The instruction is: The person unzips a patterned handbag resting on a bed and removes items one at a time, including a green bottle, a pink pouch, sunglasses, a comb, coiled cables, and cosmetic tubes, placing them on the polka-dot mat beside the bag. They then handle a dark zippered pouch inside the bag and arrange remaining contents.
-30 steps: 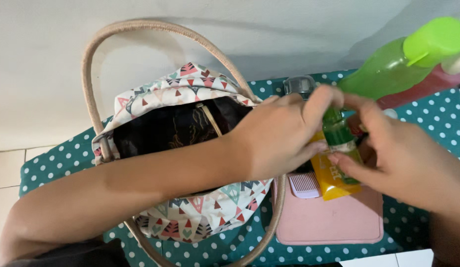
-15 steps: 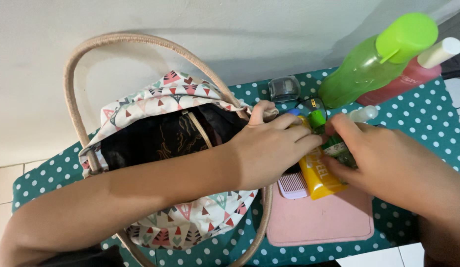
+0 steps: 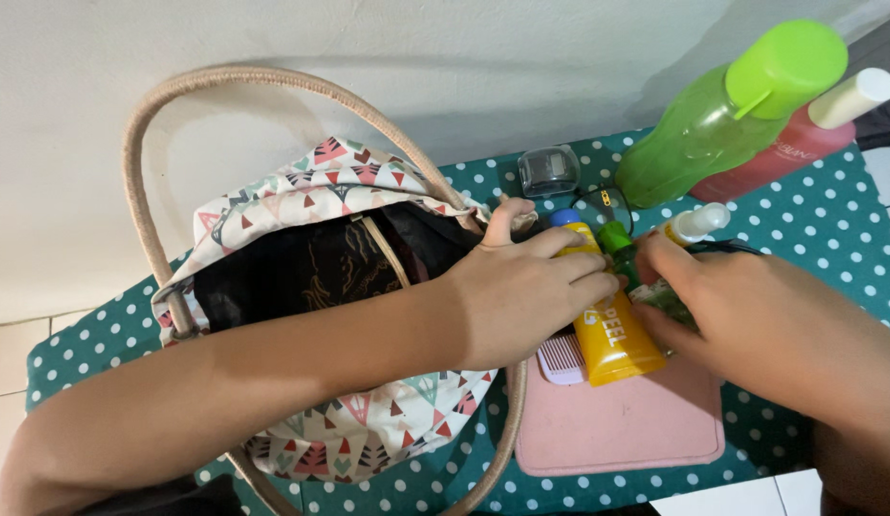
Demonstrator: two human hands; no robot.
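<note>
At the bottom centre of the frame lies a flat pink rectangular pouch point(image 3: 622, 425) on the counter point(image 3: 827, 239), which wears a teal cloth with white polka dots. To its left, filling the lower left and middle, sits an open fabric tote bag point(image 3: 369, 435) printed with small coloured triangles, lined in black, its tan rope handles point(image 3: 139, 143) arching up toward the upper left.

The left forearm crosses the bag's mouth from the lower left, and the left hand point(image 3: 517, 301) lies palm down at the centre, fingers stretched right over the top of a yellow squeeze tube point(image 3: 612, 339) with a blue cap. The tube lies on the upper edge of the pink pouch, just beside a small pink comb point(image 3: 560, 361) that peeks out below the left hand. The left grip is loose, fingers resting on the tube rather than wrapped round it.

The right hand point(image 3: 751, 315) comes in from the right edge, its fingers curled round a small green bottle point(image 3: 619, 247) with a green cap, touching the tube's right side. A small white-capped bottle point(image 3: 695, 225) shows just above the right hand.

Farther up sit a small clear plastic case point(image 3: 548, 170), then a tall translucent green bottle point(image 3: 713, 134) with a lime flip lid, and beside it a red bottle point(image 3: 799, 143) with a cream cap, in the upper right against the pale wall point(image 3: 369, 57).
</note>
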